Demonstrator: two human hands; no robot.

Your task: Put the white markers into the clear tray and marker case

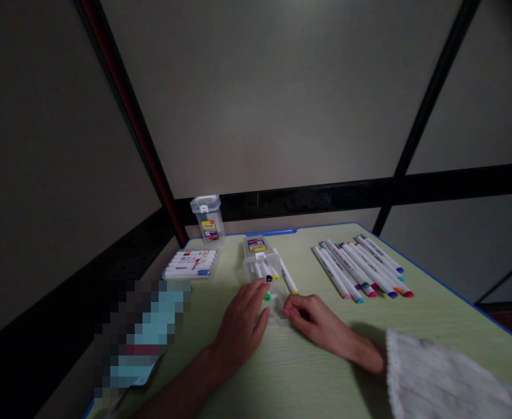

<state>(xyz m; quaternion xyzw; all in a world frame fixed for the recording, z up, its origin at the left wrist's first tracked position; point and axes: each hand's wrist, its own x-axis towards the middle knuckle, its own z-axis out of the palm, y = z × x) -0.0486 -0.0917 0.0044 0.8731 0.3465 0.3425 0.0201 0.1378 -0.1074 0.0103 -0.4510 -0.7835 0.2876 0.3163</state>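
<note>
A clear plastic marker box (249, 267) lies on its side in the middle of the table, its lid (276, 319) swung open toward me. White markers are inside it, with black and yellow ends showing. My left hand (242, 320) is at the box's mouth, fingers stretched out and thumb apart. By its fingertips shows the green end of a marker (267, 297); whether they touch it I cannot tell. My right hand (315, 320) is closed, its fingertips pinching the lid's right edge. A yellow-ended marker (287, 273) lies against the box's right side.
Several loose white markers (356, 267) with coloured ends lie in a group on the right. At the back left stands another clear box (210, 221), upright. A flat pack of markers (190, 264) lies before it. A pixelated blue object (151, 331) is at the left edge.
</note>
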